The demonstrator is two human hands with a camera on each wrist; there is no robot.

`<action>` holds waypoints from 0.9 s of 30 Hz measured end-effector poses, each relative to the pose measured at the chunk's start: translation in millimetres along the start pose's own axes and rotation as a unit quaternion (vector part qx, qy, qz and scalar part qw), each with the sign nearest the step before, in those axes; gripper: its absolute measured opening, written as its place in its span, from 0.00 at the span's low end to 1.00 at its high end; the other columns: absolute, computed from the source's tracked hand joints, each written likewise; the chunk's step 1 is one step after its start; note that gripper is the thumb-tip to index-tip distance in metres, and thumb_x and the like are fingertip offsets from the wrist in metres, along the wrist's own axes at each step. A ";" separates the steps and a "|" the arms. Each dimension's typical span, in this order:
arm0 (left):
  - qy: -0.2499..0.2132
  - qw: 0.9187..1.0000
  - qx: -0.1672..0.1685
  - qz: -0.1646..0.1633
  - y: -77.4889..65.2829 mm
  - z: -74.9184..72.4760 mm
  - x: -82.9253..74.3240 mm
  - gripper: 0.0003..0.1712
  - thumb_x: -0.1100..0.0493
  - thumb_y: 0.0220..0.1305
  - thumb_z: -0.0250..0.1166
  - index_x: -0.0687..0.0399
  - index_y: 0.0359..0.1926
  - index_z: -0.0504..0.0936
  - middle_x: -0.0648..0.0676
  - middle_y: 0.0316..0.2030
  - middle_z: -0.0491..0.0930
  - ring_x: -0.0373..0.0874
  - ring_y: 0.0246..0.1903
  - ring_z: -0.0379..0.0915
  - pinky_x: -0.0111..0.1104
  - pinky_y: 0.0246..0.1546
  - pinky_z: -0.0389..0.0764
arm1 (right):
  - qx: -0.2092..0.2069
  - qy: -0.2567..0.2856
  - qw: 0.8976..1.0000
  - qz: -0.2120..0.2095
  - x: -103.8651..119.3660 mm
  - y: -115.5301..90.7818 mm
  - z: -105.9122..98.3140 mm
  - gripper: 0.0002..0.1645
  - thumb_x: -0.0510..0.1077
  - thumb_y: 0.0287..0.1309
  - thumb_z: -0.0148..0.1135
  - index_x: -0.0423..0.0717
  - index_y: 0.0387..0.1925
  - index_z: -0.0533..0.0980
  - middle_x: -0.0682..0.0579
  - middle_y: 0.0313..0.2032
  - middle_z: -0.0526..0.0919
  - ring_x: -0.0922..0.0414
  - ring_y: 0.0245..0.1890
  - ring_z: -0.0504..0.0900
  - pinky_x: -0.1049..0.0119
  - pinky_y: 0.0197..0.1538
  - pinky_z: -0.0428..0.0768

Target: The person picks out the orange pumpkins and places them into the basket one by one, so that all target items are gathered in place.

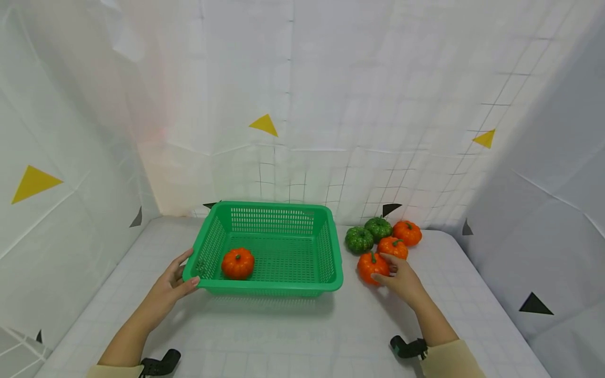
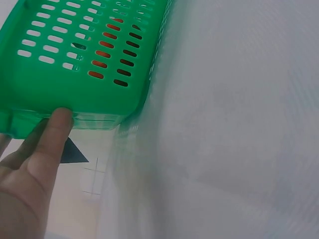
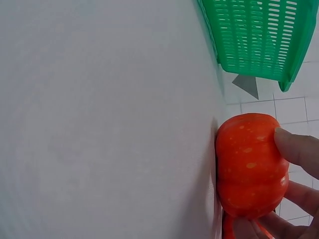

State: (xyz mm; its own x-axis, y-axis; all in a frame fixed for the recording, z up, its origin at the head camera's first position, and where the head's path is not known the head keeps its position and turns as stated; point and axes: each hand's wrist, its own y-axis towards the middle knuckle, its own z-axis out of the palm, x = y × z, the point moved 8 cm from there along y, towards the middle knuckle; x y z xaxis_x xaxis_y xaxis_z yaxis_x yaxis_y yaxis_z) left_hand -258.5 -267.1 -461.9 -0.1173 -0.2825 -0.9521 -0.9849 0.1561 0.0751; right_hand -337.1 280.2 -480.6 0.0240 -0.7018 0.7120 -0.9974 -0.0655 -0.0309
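Note:
A green plastic basket (image 1: pixel 274 285) with slotted walls stands on the table, one orange pumpkin (image 1: pixel 238 263) inside it at the left. My left hand (image 1: pixel 171 283) holds the basket's left rim near the front corner, thumb on the front edge; the left wrist view shows the fingers against the basket wall (image 2: pixel 75 94). To the right of the basket, my right hand (image 1: pixel 402 278) grips another orange pumpkin (image 1: pixel 372 269) between thumb and fingers. In the right wrist view this pumpkin (image 3: pixel 251 167) appears to rest on the table, with the thumb on one side and fingertips at its lower end.
Behind the gripped pumpkin sit two more orange pumpkins, a nearer one (image 1: pixel 392 248) and a farther one (image 1: pixel 407 233). Two green pumpkins, one in front (image 1: pixel 359 240) and one behind (image 1: pixel 378 229), lie beside them. A white sheeted wall (image 1: pixel 312 105) rises behind the table (image 1: pixel 274 341).

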 end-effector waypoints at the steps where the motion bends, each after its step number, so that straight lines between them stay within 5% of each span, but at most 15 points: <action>1: -0.001 1.000 0.000 0.001 0.2 0.1 -0.3 0.44 0.58 0.74 0.59 0.45 0.80 0.43 0.71 0.68 0.61 0.41 0.56 0.74 0.26 0.50 0.79 | 0.000 -0.001 1.000 0.000 -0.1 0.3 0.0 0.46 0.52 0.58 0.73 0.36 0.71 0.65 0.33 0.66 0.70 0.36 0.59 0.73 0.41 0.59 0.76; 27: -0.002 1.000 0.001 -0.002 -0.3 0.4 -1.8 0.44 0.59 0.74 0.60 0.47 0.80 0.43 0.72 0.67 0.63 0.54 0.58 0.73 0.26 0.50 0.79 | -0.006 0.002 1.000 0.004 -0.1 -1.1 -2.0 0.43 0.52 0.58 0.72 0.37 0.69 0.67 0.35 0.66 0.71 0.36 0.59 0.73 0.41 0.58 0.76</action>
State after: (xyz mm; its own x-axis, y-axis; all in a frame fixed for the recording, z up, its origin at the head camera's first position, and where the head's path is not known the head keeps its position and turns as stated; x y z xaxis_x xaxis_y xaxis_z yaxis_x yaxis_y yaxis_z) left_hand -258.0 -266.2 -460.4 -0.1120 -0.2793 -0.9536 -0.9853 0.1557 0.0701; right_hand -336.1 281.8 -479.2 0.0158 -0.6990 0.7150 -0.9983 -0.0517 -0.0284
